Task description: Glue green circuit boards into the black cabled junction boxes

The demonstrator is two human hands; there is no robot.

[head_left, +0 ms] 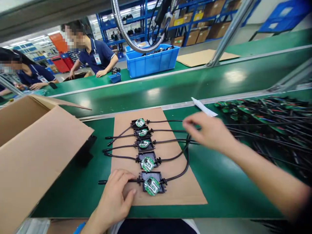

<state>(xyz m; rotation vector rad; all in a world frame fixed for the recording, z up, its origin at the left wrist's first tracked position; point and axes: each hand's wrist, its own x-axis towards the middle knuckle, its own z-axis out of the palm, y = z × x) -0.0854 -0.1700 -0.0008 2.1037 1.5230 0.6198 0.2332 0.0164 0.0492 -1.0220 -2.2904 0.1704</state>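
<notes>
Several black plastic housings lie in a column on a flat cardboard sheet. Each carries a round green circuit board and has black cables leaving both sides. At the nearest housing's left cable, my left hand rests with bent fingers over it, thumb apart. My right hand is above the cables right of the sheet. Its thumb and index finger come together in a pinch at the farthest housing's right cable; the hand is slightly blurred.
An open cardboard box stands at left. A heap of cables with boards covers the right side, near a white strip. Beyond the rail are a blue bin and two co-workers. A metal hose hangs overhead.
</notes>
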